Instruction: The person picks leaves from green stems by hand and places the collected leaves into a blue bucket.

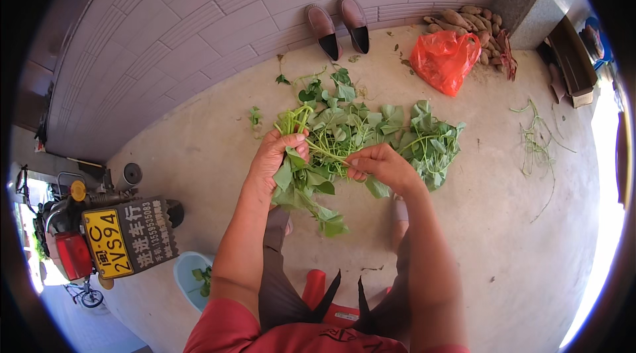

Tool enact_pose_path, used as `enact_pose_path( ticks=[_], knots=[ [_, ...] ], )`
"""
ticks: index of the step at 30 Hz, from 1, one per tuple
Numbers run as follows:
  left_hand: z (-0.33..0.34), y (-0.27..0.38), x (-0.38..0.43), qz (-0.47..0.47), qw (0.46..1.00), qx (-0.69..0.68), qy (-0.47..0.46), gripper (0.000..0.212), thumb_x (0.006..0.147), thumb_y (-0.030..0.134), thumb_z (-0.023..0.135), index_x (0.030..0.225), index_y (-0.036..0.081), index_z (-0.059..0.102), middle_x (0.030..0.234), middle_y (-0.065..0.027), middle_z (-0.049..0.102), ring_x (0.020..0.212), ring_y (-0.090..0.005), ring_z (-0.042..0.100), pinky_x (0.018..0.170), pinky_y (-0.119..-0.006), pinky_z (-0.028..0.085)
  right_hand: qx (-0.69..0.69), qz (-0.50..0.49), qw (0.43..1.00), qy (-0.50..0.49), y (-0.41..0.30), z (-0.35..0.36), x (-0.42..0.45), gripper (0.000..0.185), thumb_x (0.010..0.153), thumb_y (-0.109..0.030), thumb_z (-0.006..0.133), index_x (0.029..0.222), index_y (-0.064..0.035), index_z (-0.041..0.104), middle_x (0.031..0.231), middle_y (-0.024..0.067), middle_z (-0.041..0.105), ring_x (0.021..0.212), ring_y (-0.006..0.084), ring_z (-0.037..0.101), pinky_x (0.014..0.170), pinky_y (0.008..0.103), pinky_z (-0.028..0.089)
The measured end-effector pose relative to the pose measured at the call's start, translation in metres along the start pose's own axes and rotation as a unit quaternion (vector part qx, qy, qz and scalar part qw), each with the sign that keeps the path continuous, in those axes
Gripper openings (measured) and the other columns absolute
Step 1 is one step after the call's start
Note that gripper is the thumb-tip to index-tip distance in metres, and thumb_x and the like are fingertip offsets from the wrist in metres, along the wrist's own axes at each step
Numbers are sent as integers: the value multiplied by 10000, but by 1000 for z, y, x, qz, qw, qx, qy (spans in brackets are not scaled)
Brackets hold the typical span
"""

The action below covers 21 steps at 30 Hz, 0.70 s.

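My left hand [284, 150] is closed around a bunch of green leafy stems [292, 119]. Their pale stalks stick out above the fist, and broad leaves [308, 185] hang below it. Between the fingertips of my right hand [378, 166] I pinch a thin stem [325, 151], which stretches across from the left hand. Behind both hands a loose heap of leafy vines [355, 122] lies on the concrete floor. A denser clump of leaves [432, 146] forms the heap's right end.
Brown shoes [323, 25] lean against the tiled wall [208, 20]. A red plastic bag [444, 62] lies by piled sweet potatoes [457, 19]. Stripped stems [536, 141] lie at right. A blue basin [186, 273] and a motorcycle [74, 253] stand at left. A red stool [314, 288] is beneath me.
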<state>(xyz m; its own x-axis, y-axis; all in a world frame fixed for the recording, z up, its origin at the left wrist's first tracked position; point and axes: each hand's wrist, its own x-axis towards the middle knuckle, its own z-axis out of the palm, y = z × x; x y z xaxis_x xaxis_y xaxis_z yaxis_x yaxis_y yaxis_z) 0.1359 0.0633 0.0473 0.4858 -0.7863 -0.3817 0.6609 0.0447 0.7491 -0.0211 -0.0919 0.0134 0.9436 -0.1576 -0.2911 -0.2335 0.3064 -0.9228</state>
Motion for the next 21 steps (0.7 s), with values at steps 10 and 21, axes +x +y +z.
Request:
enact_pose_path(
  ticks=[10,21],
  knots=[
    [-6,1,4,38,999,6,18,113,716,69,578,794,4,528,565,-31,472,505,-124,463,492,-262,385,-222,-46,974,-25,5,5,1,193,767,-135,478,780,16,598,662,49,596,628,98,550,592,241,434],
    [8,-25,11,80,995,4,62,80,729,67,574,724,34,501,547,-9,453,473,-104,428,462,-242,374,87,14,956,281,30,3,4,168,690,-116,454,597,6,523,529,52,451,496,135,400,474,261,330]
  ],
)
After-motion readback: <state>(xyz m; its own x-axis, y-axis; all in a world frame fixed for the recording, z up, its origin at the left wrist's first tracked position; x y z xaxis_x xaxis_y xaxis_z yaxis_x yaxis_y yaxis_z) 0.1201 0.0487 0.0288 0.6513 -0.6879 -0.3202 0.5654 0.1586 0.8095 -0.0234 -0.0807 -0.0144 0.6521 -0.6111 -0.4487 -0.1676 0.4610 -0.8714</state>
